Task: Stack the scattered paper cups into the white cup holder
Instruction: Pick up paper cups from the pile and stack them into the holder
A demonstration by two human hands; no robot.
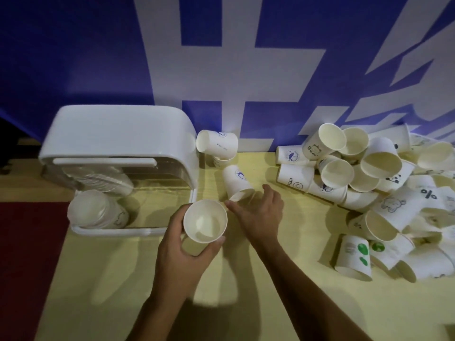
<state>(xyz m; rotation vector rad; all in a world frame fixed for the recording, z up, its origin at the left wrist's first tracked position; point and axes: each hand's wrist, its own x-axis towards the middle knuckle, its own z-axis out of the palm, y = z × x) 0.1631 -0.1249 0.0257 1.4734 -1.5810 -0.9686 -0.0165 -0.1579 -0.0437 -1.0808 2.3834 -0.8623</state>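
My left hand grips an upright paper cup around its side, its mouth facing up at me. My right hand reaches forward with fingers spread and relaxed, its fingertips touching the rim of a tipped cup with a blue logo. The white cup holder stands at the left with its lid raised. A stack of nested cups lies on its side in the holder's tray. A big heap of scattered cups fills the right side of the table.
Two more cups lie between the holder and the wall. A blue and white banner backs the yellow table. A cup with green dots stands at the near edge of the heap. Dark red floor shows at the left.
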